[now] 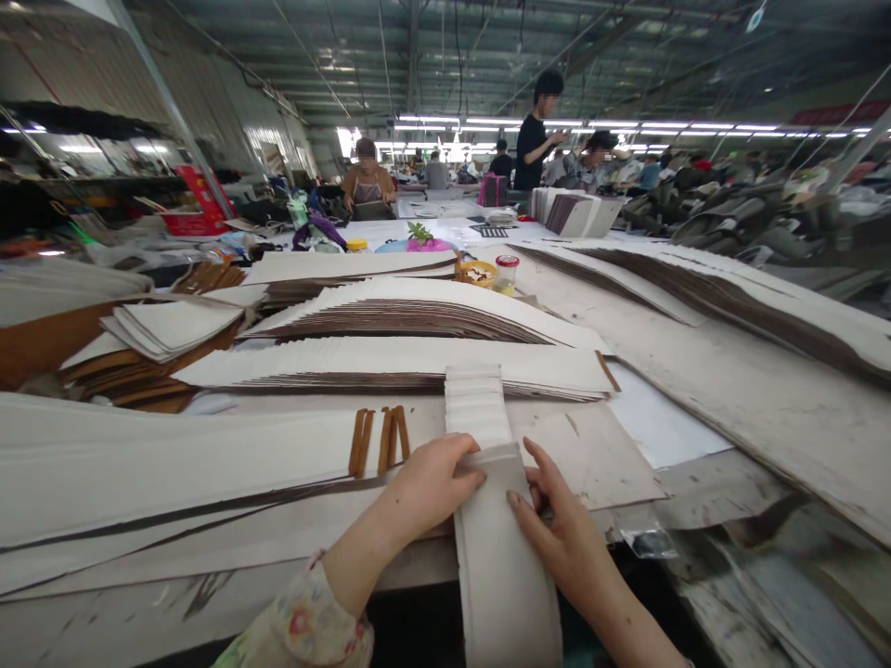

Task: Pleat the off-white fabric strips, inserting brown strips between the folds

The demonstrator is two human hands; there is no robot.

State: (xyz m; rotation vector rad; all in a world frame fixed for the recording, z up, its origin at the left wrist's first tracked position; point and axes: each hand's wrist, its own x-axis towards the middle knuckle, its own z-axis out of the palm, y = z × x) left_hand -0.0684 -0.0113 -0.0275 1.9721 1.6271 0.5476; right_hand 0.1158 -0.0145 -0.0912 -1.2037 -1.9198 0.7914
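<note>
Brown pieces: a loose heap (143,380) at far left, with white trimmed sheets (174,327) fanned on top.
Long pale panels: broad white lengths (174,464) on the near left of the table, dark along their lower edges.
Brown strips: narrow tan bars (357,443) lying across the right end of those panels.
Layered stack: many white pieces (404,360) with brown edges, stepped in a long row behind the hands.
Left hand: the person's left hand (432,482), below a floral sleeve (313,617), has thumb and forefinger on the strip's left side; whether it grasps or merely presses, I cannot tell.
White strip: at centre, a long, narrow, smooth off-white piece (502,566) running toward the wearer past the table edge, slightly curved; its far end meets a stepped run of similar short-showing ends (476,401), which reaches over the front of the layered stack.
Right hand: fingers spread, this hand (561,524) is at the strip's right edge; I cannot tell whether it grips.
Far right: another long white-topped stack (755,283), brown underneath, on a pale board (738,408).
</note>
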